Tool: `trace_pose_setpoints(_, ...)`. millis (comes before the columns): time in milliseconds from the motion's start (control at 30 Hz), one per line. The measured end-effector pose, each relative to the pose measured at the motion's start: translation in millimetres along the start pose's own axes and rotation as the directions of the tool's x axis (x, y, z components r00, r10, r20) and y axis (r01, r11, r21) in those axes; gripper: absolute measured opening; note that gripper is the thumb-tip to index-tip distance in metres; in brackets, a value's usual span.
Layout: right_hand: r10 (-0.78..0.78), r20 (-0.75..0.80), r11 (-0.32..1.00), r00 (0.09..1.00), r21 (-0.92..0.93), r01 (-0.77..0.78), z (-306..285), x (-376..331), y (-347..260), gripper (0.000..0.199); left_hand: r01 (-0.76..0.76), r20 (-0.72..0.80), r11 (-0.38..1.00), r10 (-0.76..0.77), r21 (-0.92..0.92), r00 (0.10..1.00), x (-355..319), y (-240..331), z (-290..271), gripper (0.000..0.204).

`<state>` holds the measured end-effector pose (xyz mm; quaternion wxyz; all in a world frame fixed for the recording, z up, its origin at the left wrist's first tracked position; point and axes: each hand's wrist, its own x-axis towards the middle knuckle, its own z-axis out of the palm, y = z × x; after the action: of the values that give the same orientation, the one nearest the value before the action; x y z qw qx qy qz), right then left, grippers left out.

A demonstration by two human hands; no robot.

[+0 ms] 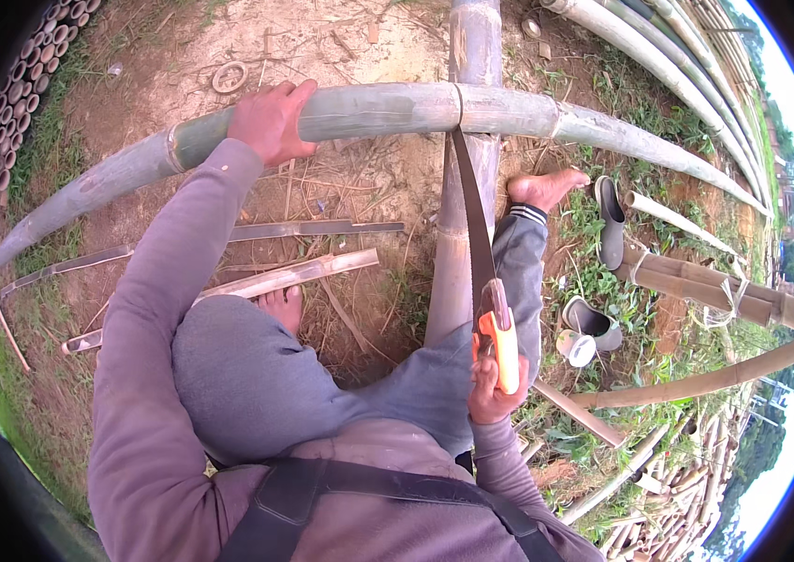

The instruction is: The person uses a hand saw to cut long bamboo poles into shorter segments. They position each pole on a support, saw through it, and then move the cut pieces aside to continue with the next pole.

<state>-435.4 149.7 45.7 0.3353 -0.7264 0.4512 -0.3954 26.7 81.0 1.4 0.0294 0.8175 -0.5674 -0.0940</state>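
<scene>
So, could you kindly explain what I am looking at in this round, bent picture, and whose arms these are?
There is one picture, from a wide fisheye camera on the person's head, looking down, so straight edges curve. The arms are the wearer's own. The left hand presses on a long green bamboo pole lying across another pole. The right hand grips the orange handle of a saw, its blade meeting the pole at a ring joint. The ground is bare dirt and grass, with split bamboo strips, rubber boots and bare feet.
</scene>
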Motion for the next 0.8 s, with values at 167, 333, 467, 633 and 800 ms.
trace_pose_setpoints(167, 0.064, 0.005, 0.998, 0.998, 0.021, -0.064, 62, 87, 38, 0.014, -0.033, -0.146, 0.999, 0.038, 0.042, 0.989, -3, -2, 11, 0.086)
trace_pose_setpoints(333, 0.086, -0.005, 0.988, 0.996, 0.128, -0.084, 136, 206, 74, 0.032, 0.04, 0.015, 0.999, -0.04, 0.002, 0.999, 1, 3, -12, 0.091)
trace_pose_setpoints(467, 0.117, -0.008, 0.993, 0.993, 0.019, -0.117, 58, 80, 41, 0.021, 0.039, 0.032, 0.999, -0.039, 0.013, 0.999, 3, 4, -11, 0.093)
trace_pose_setpoints(633, -0.032, -0.073, 0.99, 0.997, 0.138, 0.042, 4, -5, 24, 0.022, -0.022, -0.079, 1.0, 0.021, -0.012, 0.997, 5, -8, 13, 0.088)
trace_pose_setpoints(800, 0.025, -0.057, 0.998, 0.998, 0.063, -0.022, 112, 161, 54, 0.026, -0.039, -0.066, 0.999, 0.037, -0.029, 0.997, 5, -8, 9, 0.086)
